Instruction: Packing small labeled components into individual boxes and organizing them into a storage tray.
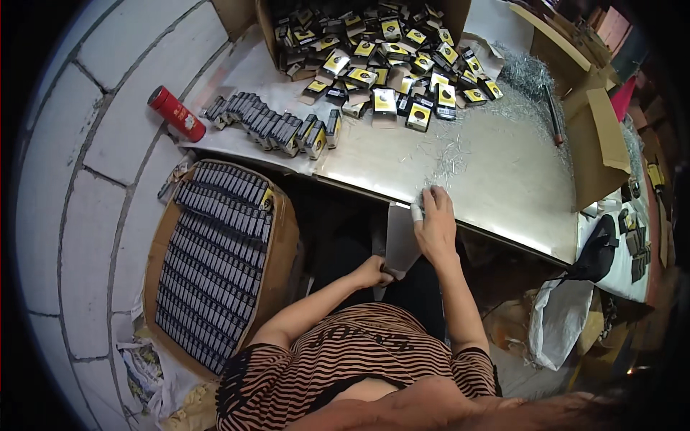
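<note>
My left hand (371, 273) is closed round the lower end of a grey, flat-sided sheet or scoop-like piece (402, 241); its exact kind cannot be made out. The upper end of this piece meets the table's front edge. My right hand (437, 224) is over that edge, beside the grey piece, fingers stretched forward and slightly apart. White covering shows on at least one of its fingers. Just beyond the fingertips, loose thin metal pins (449, 164) are scattered over the shiny tabletop (503, 194).
Small black-and-yellow boxes (384, 100) spill from a carton at the back. A row of boxes (273, 129) stands left, near a red can (176, 113). A cardboard box (282, 251) below holds packed rows. A pin heap (528, 75) and dark rod (552, 115) lie right.
</note>
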A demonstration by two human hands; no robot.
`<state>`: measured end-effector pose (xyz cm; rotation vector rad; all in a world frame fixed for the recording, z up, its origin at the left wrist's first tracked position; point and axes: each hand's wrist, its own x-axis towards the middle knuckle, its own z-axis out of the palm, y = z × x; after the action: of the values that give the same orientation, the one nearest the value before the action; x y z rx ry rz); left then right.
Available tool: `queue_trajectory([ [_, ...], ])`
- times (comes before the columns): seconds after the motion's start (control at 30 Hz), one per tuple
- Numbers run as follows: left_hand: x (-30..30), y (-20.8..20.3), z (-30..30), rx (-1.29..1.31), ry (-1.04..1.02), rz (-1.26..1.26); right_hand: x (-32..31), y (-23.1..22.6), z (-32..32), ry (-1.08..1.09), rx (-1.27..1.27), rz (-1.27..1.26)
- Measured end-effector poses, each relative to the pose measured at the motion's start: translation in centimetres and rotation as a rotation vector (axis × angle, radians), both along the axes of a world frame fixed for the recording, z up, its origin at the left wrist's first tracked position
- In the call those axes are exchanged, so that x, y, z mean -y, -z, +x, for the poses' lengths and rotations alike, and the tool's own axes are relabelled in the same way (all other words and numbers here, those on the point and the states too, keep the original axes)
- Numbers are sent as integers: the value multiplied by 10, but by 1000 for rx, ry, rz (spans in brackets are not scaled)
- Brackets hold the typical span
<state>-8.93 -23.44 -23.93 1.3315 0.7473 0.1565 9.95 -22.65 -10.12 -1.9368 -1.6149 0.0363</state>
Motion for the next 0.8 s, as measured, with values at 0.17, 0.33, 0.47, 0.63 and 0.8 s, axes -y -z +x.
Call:
queue_trajectory([
  [0.17, -10, -6, -9, 89, 3, -457, 7, -13, 7, -32, 113, -31],
  [0.33, -4, 2, -12, 207, -63, -569, -4, 3, 38, -49, -97, -19],
  [0.47, 9, -3, 4, 162, -237, -463, -18, 6, 36, -12, -26, 29],
  [0.63, 12, 5, -11, 171, -223, -519, 29, 3, -15, -94, 87, -9],
  [0.8, 6, -9, -21, 312, -88, -577, 63, -30, -26, -126, -129, -40],
])
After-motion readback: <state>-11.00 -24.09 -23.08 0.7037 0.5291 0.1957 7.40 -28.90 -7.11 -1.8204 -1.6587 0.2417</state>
